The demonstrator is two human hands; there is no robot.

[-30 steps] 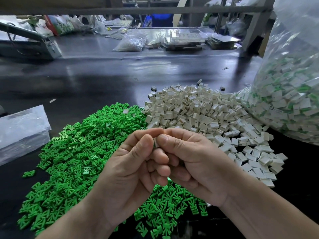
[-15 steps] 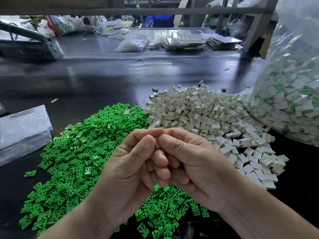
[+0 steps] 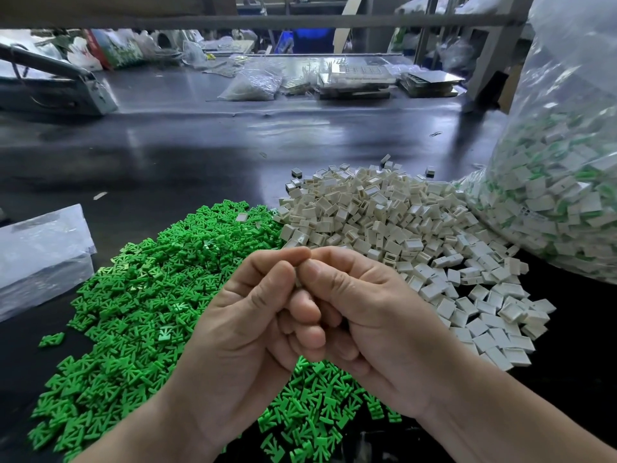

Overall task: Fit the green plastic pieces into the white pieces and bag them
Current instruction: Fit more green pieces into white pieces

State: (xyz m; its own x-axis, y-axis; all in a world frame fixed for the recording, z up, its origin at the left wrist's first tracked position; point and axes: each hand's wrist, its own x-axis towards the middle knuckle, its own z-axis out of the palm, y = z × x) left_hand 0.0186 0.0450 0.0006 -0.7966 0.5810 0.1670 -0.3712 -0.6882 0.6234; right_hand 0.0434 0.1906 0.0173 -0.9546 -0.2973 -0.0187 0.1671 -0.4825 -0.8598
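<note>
My left hand and my right hand meet over the table, thumbs and forefingers pressed together around a small piece of which only a pale sliver shows. A heap of green plastic pieces spreads out below and to the left of my hands. To the right behind them lies a heap of white pieces. A big clear bag of fitted white-and-green pieces stands at the far right.
A dark glossy table carries everything. A folded stack of clear plastic bags lies at the left edge. Far back are a grey machine, a small filled bag and flat trays.
Both hands stay locked together on the small piece and have hardly moved; the fingertips press slightly closer. The heaps and the bag are unchanged.
</note>
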